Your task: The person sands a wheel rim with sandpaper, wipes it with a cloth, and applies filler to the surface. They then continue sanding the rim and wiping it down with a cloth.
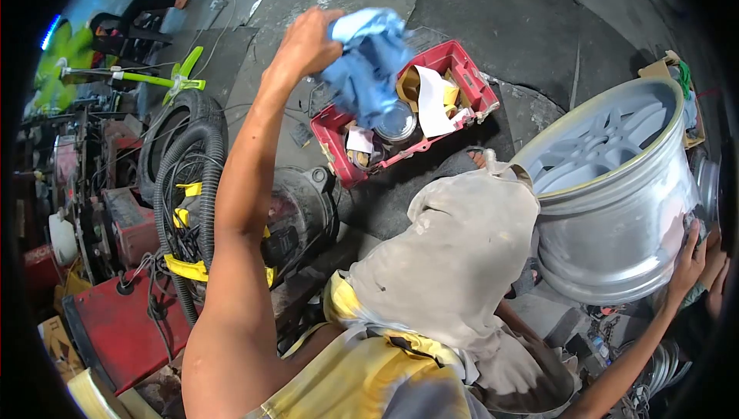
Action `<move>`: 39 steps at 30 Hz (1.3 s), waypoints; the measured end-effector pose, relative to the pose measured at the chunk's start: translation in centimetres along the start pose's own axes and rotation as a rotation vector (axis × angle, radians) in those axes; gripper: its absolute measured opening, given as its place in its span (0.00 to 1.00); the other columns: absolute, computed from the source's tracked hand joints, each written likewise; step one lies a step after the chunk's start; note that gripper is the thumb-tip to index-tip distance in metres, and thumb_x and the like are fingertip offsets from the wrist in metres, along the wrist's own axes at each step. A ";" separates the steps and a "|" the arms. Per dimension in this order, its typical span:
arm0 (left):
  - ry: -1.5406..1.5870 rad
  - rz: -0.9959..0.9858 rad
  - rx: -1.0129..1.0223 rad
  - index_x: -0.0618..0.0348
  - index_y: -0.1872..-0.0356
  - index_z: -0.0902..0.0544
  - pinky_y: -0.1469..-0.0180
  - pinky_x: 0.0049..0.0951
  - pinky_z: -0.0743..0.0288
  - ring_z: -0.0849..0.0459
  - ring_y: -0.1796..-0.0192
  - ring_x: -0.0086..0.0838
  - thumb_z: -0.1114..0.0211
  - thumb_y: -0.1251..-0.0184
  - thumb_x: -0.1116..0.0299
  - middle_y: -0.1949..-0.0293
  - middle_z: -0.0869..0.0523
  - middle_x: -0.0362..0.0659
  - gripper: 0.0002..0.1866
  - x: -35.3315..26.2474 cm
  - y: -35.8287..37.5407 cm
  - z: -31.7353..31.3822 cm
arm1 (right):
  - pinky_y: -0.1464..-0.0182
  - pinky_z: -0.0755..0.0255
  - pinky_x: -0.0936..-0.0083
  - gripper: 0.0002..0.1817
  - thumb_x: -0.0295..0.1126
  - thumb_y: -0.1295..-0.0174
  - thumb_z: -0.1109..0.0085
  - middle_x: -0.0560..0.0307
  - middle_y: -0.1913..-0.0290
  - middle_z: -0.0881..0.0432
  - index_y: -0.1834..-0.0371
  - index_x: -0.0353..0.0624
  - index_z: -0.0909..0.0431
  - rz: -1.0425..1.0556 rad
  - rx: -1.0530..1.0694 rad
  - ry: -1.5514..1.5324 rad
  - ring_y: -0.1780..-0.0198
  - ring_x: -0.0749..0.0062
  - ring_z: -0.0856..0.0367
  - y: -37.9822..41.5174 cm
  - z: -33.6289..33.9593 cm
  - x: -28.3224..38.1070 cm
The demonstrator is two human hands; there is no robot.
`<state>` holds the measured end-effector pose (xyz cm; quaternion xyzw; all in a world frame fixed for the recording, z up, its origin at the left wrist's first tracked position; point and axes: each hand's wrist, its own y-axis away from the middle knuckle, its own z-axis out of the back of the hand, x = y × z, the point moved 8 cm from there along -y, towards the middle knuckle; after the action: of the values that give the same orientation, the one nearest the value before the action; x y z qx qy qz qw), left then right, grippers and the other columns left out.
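My left hand (pixel 306 43) is raised over a red crate, closed around a bunched blue cloth (pixel 368 65) that hangs down and is partly blurred. Under the cloth, the broken-edged red crate (pixel 466 73) holds a round metal can (pixel 396 123), white paper (pixel 435 102) and brown sheets. At the far right, my right hand (pixel 685 261) is against the outer side of a large silver alloy wheel (pixel 608 242). Its fingers pinch a small dark grey pad (pixel 694 219) near the metal; the grip is only partly visible.
A vacuum cleaner (pixel 300 215) with a ribbed black hose (pixel 163 211) stands left, near a tyre (pixel 181 123) and a red metal box (pixel 127 330). A green-bladed fan (pixel 181 76) is farther back. Another person's hand (pixel 716 277) shows beside the wheel.
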<state>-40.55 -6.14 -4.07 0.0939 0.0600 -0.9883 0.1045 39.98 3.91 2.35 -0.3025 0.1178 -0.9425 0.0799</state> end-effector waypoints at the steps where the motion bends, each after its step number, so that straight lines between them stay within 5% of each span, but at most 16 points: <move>1: 0.002 -0.083 -0.135 0.54 0.43 0.15 0.38 0.50 0.23 0.18 0.43 0.57 0.35 0.48 0.72 0.47 0.16 0.61 0.26 -1.0 -0.8 0.7 | 0.32 0.32 0.76 0.19 0.31 0.20 0.49 0.52 0.35 0.19 0.33 0.31 0.23 0.016 -0.005 0.005 0.35 0.72 0.22 0.0 0.0 0.2; 2: 0.002 -0.163 -0.269 0.55 0.43 0.15 0.38 0.50 0.23 0.17 0.44 0.57 0.35 0.48 0.72 0.48 0.17 0.61 0.26 -2.5 -1.2 1.7 | 0.32 0.32 0.76 0.19 0.31 0.20 0.49 0.52 0.35 0.19 0.33 0.31 0.23 0.019 -0.006 0.007 0.35 0.72 0.22 -0.1 0.1 0.2; 6: 0.072 -0.149 -0.244 0.51 0.42 0.15 0.43 0.49 0.19 0.15 0.47 0.54 0.32 0.48 0.72 0.53 0.18 0.56 0.27 -7.8 -4.4 -2.4 | 0.33 0.31 0.76 0.19 0.31 0.19 0.49 0.52 0.36 0.18 0.33 0.32 0.22 0.052 -0.020 0.065 0.37 0.71 0.21 -0.3 0.2 0.6; 11: -0.196 -0.253 0.685 0.52 0.46 0.11 0.44 0.43 0.16 0.13 0.43 0.50 0.19 0.52 0.59 0.41 0.15 0.57 0.28 -11.2 -3.0 -16.9 | 0.33 0.31 0.76 0.19 0.32 0.19 0.49 0.52 0.37 0.17 0.33 0.32 0.22 0.082 -0.010 0.107 0.36 0.70 0.21 -0.3 0.6 -0.4; 13: -0.221 -0.280 0.839 0.55 0.49 0.10 0.45 0.42 0.15 0.12 0.43 0.49 0.16 0.55 0.56 0.42 0.13 0.57 0.29 -10.8 -1.0 -17.0 | 0.27 0.37 0.73 0.20 0.31 0.19 0.53 0.49 0.30 0.22 0.30 0.34 0.25 0.003 0.033 0.060 0.30 0.67 0.26 0.0 0.8 -1.7; 16: -0.175 -0.016 0.892 0.65 0.59 0.09 0.53 0.40 0.14 0.07 0.55 0.44 0.14 0.60 0.55 0.59 0.08 0.55 0.29 -6.6 0.4 -16.4 | 0.27 0.37 0.72 0.21 0.31 0.19 0.54 0.49 0.30 0.22 0.30 0.34 0.25 0.048 0.031 0.104 0.30 0.67 0.26 0.3 1.0 -1.2; 19: -0.121 0.247 1.066 0.64 0.64 0.08 0.58 0.41 0.13 0.07 0.62 0.44 0.15 0.60 0.58 0.66 0.08 0.54 0.23 -0.8 5.7 -19.2 | 0.27 0.36 0.73 0.20 0.31 0.19 0.53 0.49 0.31 0.21 0.30 0.32 0.25 0.058 0.023 0.075 0.31 0.67 0.25 -0.1 0.7 -1.5; 21: -0.189 0.087 0.933 0.62 0.55 0.09 0.46 0.42 0.15 0.09 0.50 0.45 0.16 0.59 0.54 0.57 0.07 0.51 0.30 1.6 8.0 -22.9 | 0.28 0.36 0.74 0.20 0.31 0.19 0.52 0.49 0.31 0.21 0.31 0.32 0.25 0.035 0.010 0.051 0.31 0.67 0.24 0.2 0.1 -0.1; 22: -0.070 0.165 0.912 0.64 0.51 0.11 0.41 0.43 0.18 0.11 0.44 0.47 0.15 0.60 0.50 0.49 0.09 0.53 0.35 3.3 9.2 -24.7 | 0.28 0.35 0.74 0.20 0.31 0.19 0.51 0.49 0.32 0.21 0.32 0.31 0.24 0.014 0.010 0.028 0.32 0.67 0.24 0.1 -0.1 0.3; 24: -0.122 0.138 0.966 0.66 0.51 0.12 0.41 0.44 0.18 0.12 0.44 0.51 0.20 0.52 0.45 0.46 0.11 0.56 0.35 4.2 8.7 -25.4 | 0.29 0.34 0.75 0.20 0.32 0.20 0.49 0.49 0.32 0.20 0.33 0.30 0.24 -0.008 0.060 0.072 0.32 0.67 0.24 0.3 0.2 0.4; 27: -0.028 0.386 0.453 0.65 0.51 0.12 0.42 0.47 0.18 0.12 0.45 0.53 0.33 0.36 0.42 0.46 0.12 0.57 0.31 3.9 3.5 -17.0 | 0.36 0.32 0.78 0.18 0.33 0.20 0.46 0.54 0.41 0.16 0.39 0.29 0.20 0.026 -0.070 0.043 0.41 0.74 0.21 0.5 -0.6 3.5; 32: 0.135 0.452 0.149 0.53 0.51 0.11 0.41 0.49 0.21 0.13 0.44 0.52 0.33 0.33 0.45 0.52 0.10 0.58 0.23 9.9 -4.6 -20.0 | 0.39 0.30 0.78 0.18 0.33 0.20 0.47 0.52 0.45 0.15 0.41 0.27 0.20 0.038 -0.035 0.072 0.44 0.72 0.19 1.5 -0.2 4.2; 33: 0.132 0.494 0.310 0.49 0.45 0.12 0.33 0.49 0.26 0.19 0.33 0.49 0.37 0.30 0.47 0.42 0.13 0.53 0.22 10.5 -5.4 -22.1 | 0.36 0.31 0.77 0.19 0.33 0.20 0.47 0.52 0.42 0.15 0.39 0.27 0.21 0.013 -0.004 0.093 0.42 0.71 0.20 1.8 0.1 3.9; 36: -0.048 0.274 0.394 0.44 0.43 0.12 0.28 0.49 0.32 0.29 0.26 0.46 0.41 0.26 0.48 0.37 0.16 0.50 0.21 11.0 -7.9 -27.1 | 0.35 0.31 0.76 0.20 0.34 0.20 0.47 0.51 0.41 0.15 0.38 0.27 0.21 -0.025 -0.013 0.152 0.40 0.71 0.20 2.7 0.4 3.5; 37: -0.070 0.283 0.462 0.42 0.39 0.14 0.24 0.50 0.39 0.38 0.21 0.46 0.48 0.22 0.48 0.32 0.21 0.50 0.22 11.9 -8.6 -29.3 | 0.35 0.30 0.76 0.20 0.34 0.20 0.47 0.50 0.41 0.15 0.37 0.27 0.21 -0.035 -0.026 0.148 0.41 0.71 0.20 3.0 1.1 2.6; 39: -0.080 0.304 0.418 0.42 0.37 0.15 0.24 0.51 0.38 0.39 0.20 0.47 0.50 0.22 0.47 0.30 0.22 0.50 0.23 14.8 -10.4 -34.1 | 0.37 0.29 0.75 0.20 0.35 0.20 0.48 0.50 0.40 0.16 0.37 0.28 0.21 -0.136 -0.046 0.093 0.41 0.70 0.19 3.1 1.4 2.4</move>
<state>-51.13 5.78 -39.22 0.0824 -0.1643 -0.9551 0.2325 39.11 0.16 3.90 -0.2674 0.1221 -0.9558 0.0032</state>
